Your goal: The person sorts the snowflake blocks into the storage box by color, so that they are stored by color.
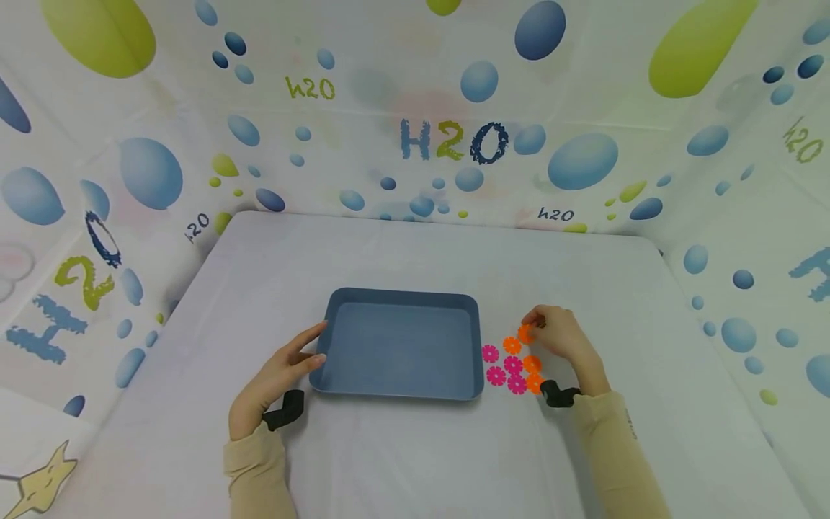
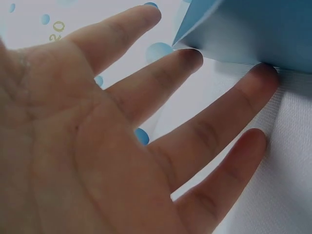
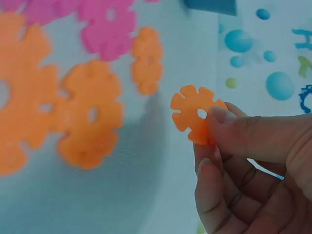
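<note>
Pinching one orange disc (image 1: 525, 333) between thumb and fingertips, the right hand (image 1: 563, 339) holds it just right of the blue tray (image 1: 402, 297); the other orange and pink discs (image 1: 512, 366) lie beside the tray's right wall. The left hand (image 2: 97, 131), fingers spread flat, touches the tray's (image 2: 253, 29) left edge. The right wrist view confirms the disc (image 3: 195, 113) lifted clear of the cloth (image 3: 122, 195). Judged step: pick-up done; carrying over the tray wall is next.

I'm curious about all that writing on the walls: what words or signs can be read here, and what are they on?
"H2O": back wall, large.
"h2O": back wall, upper left.
"h2O": back wall, low right.
"H2O": left wall.
"h2O": right wall.
Tray and snowflake discs: no writing.
</note>
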Demonstrator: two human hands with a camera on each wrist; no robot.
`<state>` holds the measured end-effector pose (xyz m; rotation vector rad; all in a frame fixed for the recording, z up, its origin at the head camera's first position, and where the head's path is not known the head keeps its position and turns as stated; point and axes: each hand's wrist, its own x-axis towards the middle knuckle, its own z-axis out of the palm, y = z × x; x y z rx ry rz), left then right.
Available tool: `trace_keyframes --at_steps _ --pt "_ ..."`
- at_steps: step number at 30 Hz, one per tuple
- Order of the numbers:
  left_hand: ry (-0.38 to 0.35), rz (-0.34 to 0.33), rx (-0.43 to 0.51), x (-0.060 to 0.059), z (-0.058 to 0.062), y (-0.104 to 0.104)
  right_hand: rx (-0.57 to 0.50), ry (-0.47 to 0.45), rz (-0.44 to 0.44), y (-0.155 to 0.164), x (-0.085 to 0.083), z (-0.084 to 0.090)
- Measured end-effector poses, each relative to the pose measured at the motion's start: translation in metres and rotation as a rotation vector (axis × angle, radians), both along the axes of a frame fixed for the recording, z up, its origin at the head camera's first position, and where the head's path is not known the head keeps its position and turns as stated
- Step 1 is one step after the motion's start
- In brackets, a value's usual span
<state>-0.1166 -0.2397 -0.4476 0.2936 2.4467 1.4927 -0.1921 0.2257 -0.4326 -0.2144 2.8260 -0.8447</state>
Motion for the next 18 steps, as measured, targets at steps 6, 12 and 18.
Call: trace_keyframes --at_steps 6,12,18 --pt "-0.002 -0.002 -0.02 -0.002 -0.001 -0.002 -0.14 -0.001 -0.012 -0.013 -0.009 0.018" --pt "-0.017 0.005 -0.026 -0.002 -0.001 -0.002 -0.304 -0.035 -0.02 -0.048 -0.025 0.036" --pt "-0.036 0.017 -0.04 -0.002 0.0 -0.001 -0.421 -0.06 0.022 -0.093 -0.042 0.042"
